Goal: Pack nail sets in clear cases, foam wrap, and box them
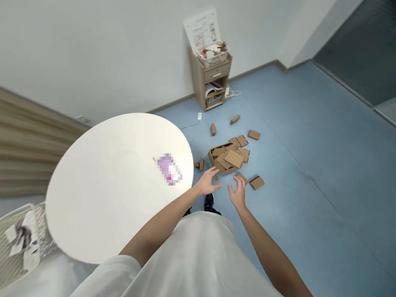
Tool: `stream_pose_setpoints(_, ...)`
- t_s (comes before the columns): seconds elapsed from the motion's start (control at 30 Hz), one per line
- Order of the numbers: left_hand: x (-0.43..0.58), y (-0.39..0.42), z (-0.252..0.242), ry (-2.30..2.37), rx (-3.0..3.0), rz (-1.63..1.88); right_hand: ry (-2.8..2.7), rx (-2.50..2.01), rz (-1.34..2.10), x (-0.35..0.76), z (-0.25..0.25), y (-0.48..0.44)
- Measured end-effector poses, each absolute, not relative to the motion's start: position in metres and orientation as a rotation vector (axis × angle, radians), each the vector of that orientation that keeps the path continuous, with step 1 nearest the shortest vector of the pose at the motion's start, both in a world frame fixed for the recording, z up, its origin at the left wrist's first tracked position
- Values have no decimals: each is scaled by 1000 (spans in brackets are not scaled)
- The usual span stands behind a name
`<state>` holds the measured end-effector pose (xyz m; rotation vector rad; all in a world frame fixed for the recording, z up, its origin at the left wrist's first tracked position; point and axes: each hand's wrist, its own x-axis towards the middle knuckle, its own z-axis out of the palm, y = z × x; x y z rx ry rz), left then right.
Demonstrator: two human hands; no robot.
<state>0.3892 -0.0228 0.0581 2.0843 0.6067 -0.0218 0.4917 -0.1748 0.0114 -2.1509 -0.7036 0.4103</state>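
Observation:
My left hand [209, 181] is held out in the air beside the table's right edge, fingers apart and nothing in it. To its right, my right hand [237, 193] is also raised with curved, spread fingers and holds nothing. Beyond both hands, down on the floor, stands an open cardboard box [221, 168] heaped with flat brown cardboard boxes. One flat piece [234, 159] lies on top of the heap. Several small cardboard boxes are scattered around it, among them one with an open side [257, 182] and another [254, 135] farther off.
A round white table [102, 185] fills the left, with a blurred-out purple item [169, 169] on it. Against the wall stands a wooden cabinet [198, 76] bearing a white basket [213, 60]. A power strip [199, 116] and its cord lie on the blue floor [309, 144].

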Motion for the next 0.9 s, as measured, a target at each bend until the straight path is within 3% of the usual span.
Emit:
stream_pose_setpoints(0.27,234,-29,59,1212,1745,108,-1252,-1894,799,414,29,-107)
stream_pose_setpoints(0.43,151,-25,59,1458,1649,179,-1590,-1988,1002,369,44,-43)
stream_pose_setpoints(0.9,16,-38,45,1556,1483,214,-1644,-2373,846,302,29,14)
